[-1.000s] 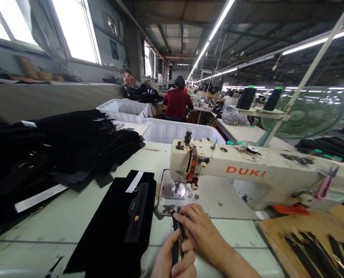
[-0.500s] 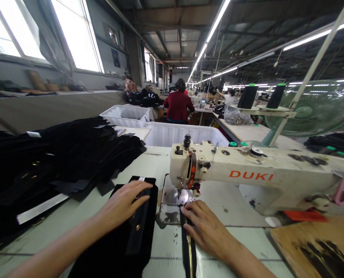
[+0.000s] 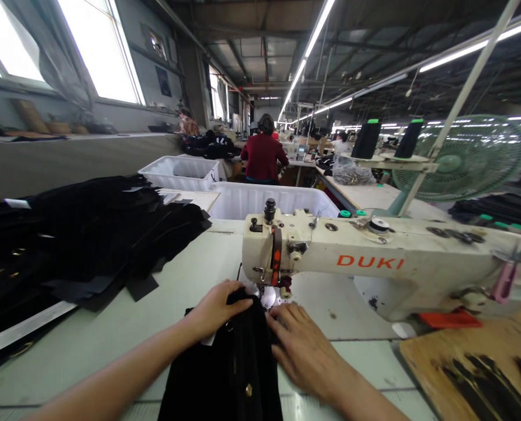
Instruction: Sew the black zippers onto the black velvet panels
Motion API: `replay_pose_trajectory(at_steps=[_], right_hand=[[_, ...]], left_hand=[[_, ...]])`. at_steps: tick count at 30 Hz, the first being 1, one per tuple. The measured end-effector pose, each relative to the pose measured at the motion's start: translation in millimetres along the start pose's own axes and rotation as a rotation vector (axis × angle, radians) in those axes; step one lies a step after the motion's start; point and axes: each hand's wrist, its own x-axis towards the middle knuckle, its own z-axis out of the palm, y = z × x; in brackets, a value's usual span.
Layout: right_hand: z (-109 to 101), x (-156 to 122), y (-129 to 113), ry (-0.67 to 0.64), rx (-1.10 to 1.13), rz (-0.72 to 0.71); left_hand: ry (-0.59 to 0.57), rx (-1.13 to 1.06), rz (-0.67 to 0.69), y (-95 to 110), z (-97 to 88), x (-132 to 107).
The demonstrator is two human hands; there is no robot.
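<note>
My left hand (image 3: 218, 310) grips the top end of a black fabric piece (image 3: 225, 374), thumb on top, just left of the needle area. A small gold-coloured fitting (image 3: 248, 389) shows on the fabric, which hangs toward me over the table. Close to the presser foot, my right hand (image 3: 302, 345) has its fingers bent at the fabric's right edge, on a black zipper strip that is now mostly hidden. Both hands are in front of the head of a cream sewing machine (image 3: 321, 245).
A heap of black cut pieces (image 3: 89, 234) covers the table's left. White plastic bins (image 3: 269, 199) stand behind the machine. At right are a wooden board (image 3: 440, 374) with dark zipper strips and pink-handled snips (image 3: 506, 280). A co-worker (image 3: 264, 155) sits ahead, facing away.
My left hand has taken hold of the black fabric piece and brought it right, to the needle area, covering the zipper strip. My right hand stays by the presser foot. The view has shifted slightly.
</note>
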Motion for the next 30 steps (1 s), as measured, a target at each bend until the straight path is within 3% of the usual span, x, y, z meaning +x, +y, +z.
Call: replay_pose_trajectory(at_steps=[4,10,20,25,30], right_hand=[[3.4,-2.7,-0.4,0.015,0.002,0.004],[10.0,-6.7,1.9,0.077,-0.031,-0.042],[20.3,-11.4,7.0,0.180,-0.091,-0.075],[16.3,-8.5,8.0,0.139,0.002,-0.061],[11.1,-5.7,7.6,0.056,0.061,-0.012]], left_hand=[[0.178,0.095,0.023,20.6,23.2,-25.6],[0.040,0.364,0.266,30.2,39.5,-61.9],[-0.056,0.386,0.296,27.9,28.4,-59.8],[-0.109,0.304,0.220,26.9,23.2,-54.4],[-0.134,0.260,0.230,26.2,18.8,-52.4]])
